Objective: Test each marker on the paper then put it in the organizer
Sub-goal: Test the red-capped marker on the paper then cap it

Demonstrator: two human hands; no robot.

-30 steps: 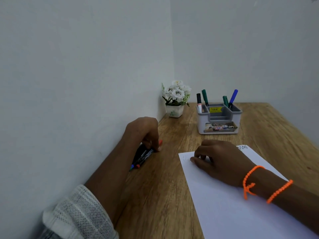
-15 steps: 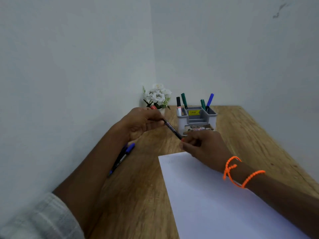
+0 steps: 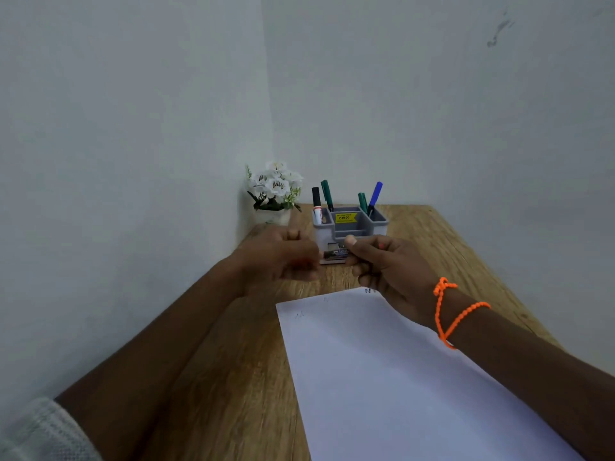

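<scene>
My left hand (image 3: 279, 257) and my right hand (image 3: 389, 264) meet just in front of the grey organizer (image 3: 352, 227). Between them a black marker (image 3: 334, 253) lies level, and each hand is closed on one end. My left hand is blurred, with a red smear at its fingers. The organizer holds several markers upright: a black one (image 3: 316, 197), a green one (image 3: 327, 194), another green one (image 3: 362, 202) and a blue one (image 3: 375, 193). The white paper (image 3: 399, 377) lies below my right hand, with faint marks near its top edge.
A small pot of white flowers (image 3: 274, 191) stands in the corner, left of the organizer. The wooden table (image 3: 233, 377) is hemmed in by walls on the left and at the back. An orange cord is tied round my right wrist.
My left hand lifted a black marker from the table's left side and my right hand took its other end. Both hands have moved closer together and nearer the organizer, turning the marker level.
</scene>
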